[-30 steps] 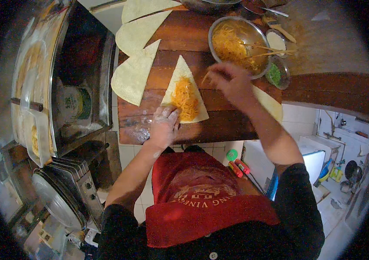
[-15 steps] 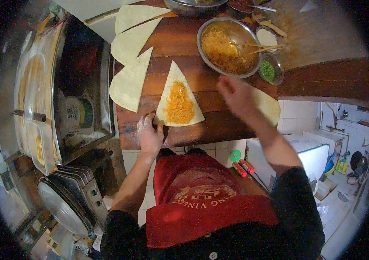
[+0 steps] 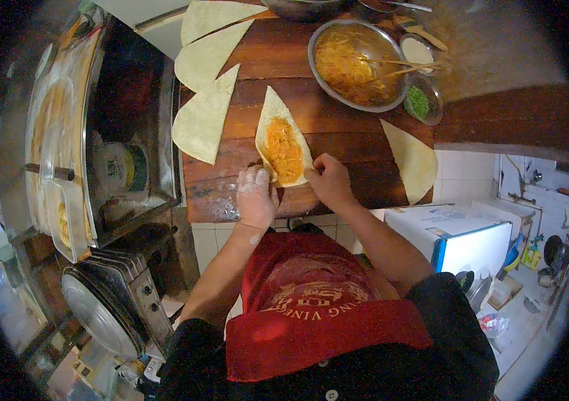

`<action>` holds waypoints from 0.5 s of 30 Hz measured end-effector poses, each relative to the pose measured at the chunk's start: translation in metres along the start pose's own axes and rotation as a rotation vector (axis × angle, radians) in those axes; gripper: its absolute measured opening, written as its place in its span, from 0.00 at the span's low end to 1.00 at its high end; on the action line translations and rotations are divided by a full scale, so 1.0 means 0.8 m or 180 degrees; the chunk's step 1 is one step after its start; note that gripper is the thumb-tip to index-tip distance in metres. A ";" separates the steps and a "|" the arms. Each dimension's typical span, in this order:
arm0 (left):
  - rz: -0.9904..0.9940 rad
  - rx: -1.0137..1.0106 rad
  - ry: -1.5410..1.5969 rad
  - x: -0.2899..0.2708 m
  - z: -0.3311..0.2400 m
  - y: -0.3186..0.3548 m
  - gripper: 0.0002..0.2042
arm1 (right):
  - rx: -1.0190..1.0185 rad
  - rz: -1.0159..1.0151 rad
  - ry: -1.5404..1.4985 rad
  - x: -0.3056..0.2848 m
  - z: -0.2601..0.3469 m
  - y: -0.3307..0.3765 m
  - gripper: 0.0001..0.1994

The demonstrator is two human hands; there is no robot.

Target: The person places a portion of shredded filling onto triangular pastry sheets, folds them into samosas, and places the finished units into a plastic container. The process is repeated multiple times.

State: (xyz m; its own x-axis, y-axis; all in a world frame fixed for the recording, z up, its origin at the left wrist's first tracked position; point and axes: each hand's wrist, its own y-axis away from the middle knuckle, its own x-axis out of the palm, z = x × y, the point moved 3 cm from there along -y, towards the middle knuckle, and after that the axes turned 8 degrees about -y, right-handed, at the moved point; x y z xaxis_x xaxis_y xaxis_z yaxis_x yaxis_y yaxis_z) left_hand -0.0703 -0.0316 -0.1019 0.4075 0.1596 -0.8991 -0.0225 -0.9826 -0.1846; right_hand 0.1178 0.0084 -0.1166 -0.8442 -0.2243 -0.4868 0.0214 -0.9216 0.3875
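A triangular dough piece (image 3: 272,105) lies on the wooden board, its point facing away from me. Orange shredded filling (image 3: 286,152), perhaps carrot, covers its middle. At its near left corner my left hand (image 3: 256,194), dusted with flour, grips the dough with curled fingers. My right hand (image 3: 331,182) pinches the near right corner. Between the hands, both side edges of the dough are raised and folded inward around the filling.
Several flat dough triangles (image 3: 199,125) lie along the board's left side, and another dough piece (image 3: 410,164) sits at the right edge. A steel bowl (image 3: 359,63) of shredded filling with chopsticks (image 3: 405,65) stands far right, beside bowls of chopped greens (image 3: 418,103) and pale powder (image 3: 417,55).
My right hand has come down and left from near the bowl to the dough. My left hand has shifted right onto its corner. The dough's edges have been lifted inward.
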 end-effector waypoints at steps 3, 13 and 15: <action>-0.0001 0.0207 0.0126 0.003 -0.004 0.004 0.14 | -0.1312 -0.0665 0.0423 0.016 0.017 0.014 0.10; -0.0215 0.0155 0.0848 -0.005 -0.010 -0.012 0.11 | -0.2611 -0.0259 0.1619 0.041 0.019 0.024 0.15; -0.0069 0.0279 0.0667 0.001 -0.019 -0.018 0.13 | -0.2694 -0.0212 0.1608 0.037 0.020 0.028 0.14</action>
State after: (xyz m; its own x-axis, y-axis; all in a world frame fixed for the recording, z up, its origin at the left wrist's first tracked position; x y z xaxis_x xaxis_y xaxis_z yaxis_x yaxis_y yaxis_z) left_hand -0.0560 -0.0188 -0.0939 0.5893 0.1482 -0.7942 -0.0872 -0.9656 -0.2449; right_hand 0.0850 -0.0135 -0.1099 -0.5339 -0.0911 -0.8406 0.5246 -0.8154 -0.2448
